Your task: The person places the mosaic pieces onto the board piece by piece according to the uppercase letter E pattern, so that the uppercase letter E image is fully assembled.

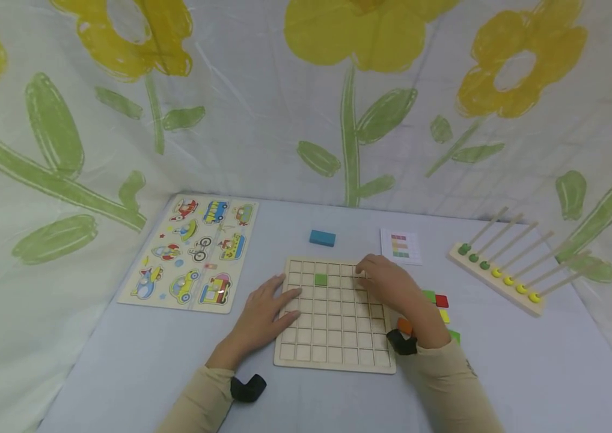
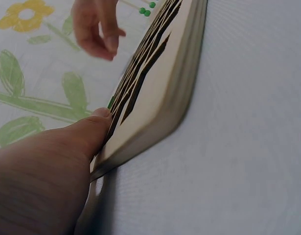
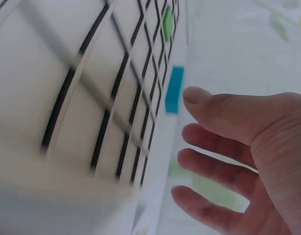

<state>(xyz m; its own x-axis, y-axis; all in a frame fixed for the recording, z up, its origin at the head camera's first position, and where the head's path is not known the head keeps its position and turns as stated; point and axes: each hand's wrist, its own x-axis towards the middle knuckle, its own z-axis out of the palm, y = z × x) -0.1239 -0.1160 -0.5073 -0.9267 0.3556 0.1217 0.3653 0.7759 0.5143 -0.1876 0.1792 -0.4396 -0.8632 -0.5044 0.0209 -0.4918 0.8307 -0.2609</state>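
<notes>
A wooden grid board (image 1: pixel 333 364) lies on the table, with a single green square tile (image 1: pixel 320 279) in one of its upper cells. My left hand (image 1: pixel 261 314) rests at the board's left edge, fingers extended. Its thumb (image 2: pixel 94 125) lies on the rim in the left wrist view; the other fingers are hidden there. Over the board's upper right corner is my right hand (image 1: pixel 389 285), its fingers loosely bent. The right wrist view shows a gap between thumb (image 3: pixel 214 105) and fingers, with nothing held.
Beside the right forearm lie red (image 1: pixel 442 301), yellow (image 1: pixel 444 316), orange (image 1: pixel 405 326) and green tiles (image 1: pixel 454 337). Behind the board are a blue block (image 1: pixel 322 238) and a pattern card (image 1: pixel 413 255). A vehicle puzzle (image 1: pixel 189 252) lies left, a bead peg rack (image 1: pixel 492 279) right.
</notes>
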